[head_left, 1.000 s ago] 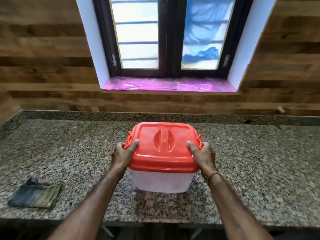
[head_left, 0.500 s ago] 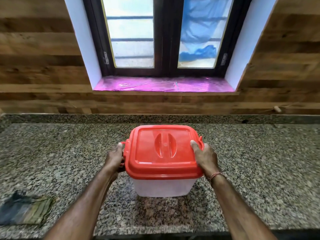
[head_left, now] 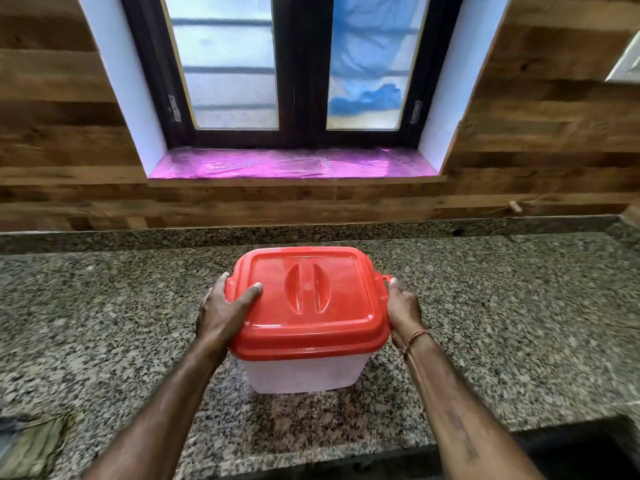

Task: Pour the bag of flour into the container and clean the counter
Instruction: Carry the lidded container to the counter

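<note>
The container (head_left: 304,372) stands on the bench (head_left: 519,323) straight ahead of us, square between both hands and equally near each. Its red lid (head_left: 311,306) is on. The lid looks slightly wider from left to right, and its moulded handle runs away from us toward the wall behind the container.

Our left hand (head_left: 225,313) grips the lid's left edge, with the thumb lying on top and the fingers wrapped round the rim. Our right hand (head_left: 403,311) is pressed to the lid's right edge by the side clip. Its fingers are hidden under the rim, so we cannot tell how it holds.

We judge the lid has to come off first, lifted straight up, and nothing hangs above the container to hinder that. Bare bench lies left, right and behind the container, room enough to set the lid down. The bench's front edge is near the container on our side, and front-right of it the bench gives way to a dark gap. A folded cloth (head_left: 31,445) lies well to the container's front-left. We see no flour bag.
</note>
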{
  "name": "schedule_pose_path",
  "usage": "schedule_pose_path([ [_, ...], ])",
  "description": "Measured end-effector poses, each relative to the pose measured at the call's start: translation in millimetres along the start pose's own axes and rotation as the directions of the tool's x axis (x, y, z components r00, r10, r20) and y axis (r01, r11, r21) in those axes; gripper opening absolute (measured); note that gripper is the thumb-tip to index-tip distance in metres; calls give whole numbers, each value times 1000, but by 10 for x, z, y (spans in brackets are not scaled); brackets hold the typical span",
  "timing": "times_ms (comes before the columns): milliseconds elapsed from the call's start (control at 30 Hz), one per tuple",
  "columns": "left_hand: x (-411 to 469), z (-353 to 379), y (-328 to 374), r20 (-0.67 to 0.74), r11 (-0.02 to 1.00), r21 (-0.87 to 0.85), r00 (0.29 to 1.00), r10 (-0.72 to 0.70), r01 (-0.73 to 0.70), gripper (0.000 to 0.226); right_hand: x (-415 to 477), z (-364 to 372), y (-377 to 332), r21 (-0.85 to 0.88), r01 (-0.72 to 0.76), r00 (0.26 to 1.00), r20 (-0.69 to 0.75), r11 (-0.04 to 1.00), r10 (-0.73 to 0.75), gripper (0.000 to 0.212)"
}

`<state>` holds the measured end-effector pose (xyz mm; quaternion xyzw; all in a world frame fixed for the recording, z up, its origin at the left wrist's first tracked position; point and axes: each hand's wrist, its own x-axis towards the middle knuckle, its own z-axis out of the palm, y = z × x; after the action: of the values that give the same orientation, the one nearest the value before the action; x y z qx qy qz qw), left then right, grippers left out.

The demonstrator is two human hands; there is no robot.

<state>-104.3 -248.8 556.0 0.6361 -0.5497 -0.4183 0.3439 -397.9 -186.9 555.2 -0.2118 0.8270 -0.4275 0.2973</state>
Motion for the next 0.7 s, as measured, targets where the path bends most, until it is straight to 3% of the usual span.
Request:
schedule_pose_path([
  [67,6,4,-4,9,999,-34,1000,4,-4,94,-20,0,-12,-39,46,997,-53,998,-48,45],
  [133,-7,-10,-2,10,999,-35,1000,-2,2,101,-103,-15,-78,-178,208,962,-142,962,-234,33],
  [167,-23,-21,10,15,999,-34,1000,-11,11,102,-159,-22,-103,-223,299,933,-135,928,-333,40],
  [233,-37,-16,9,23,997,-73,999,-32,34,95,-252,-28,-106,-206,410,909,18,888,-416,65],
  [300,-60,-8,30,70,979,-186,995,-70,82,83,-281,-74,-90,-196,390,918,162,900,-363,71],
  [367,-79,21,62,99,961,-251,991,-93,115,71,-272,-137,-81,-143,353,923,217,924,-319,59],
  [500,-109,-9,100,81,953,-279,992,-100,119,76,-318,-36,-51,-196,359,933,54,912,-356,56],
  [700,-97,-95,126,61,955,-287,996,-65,80,80,-438,-10,-135,208,266,940,159,941,-301,55],
])
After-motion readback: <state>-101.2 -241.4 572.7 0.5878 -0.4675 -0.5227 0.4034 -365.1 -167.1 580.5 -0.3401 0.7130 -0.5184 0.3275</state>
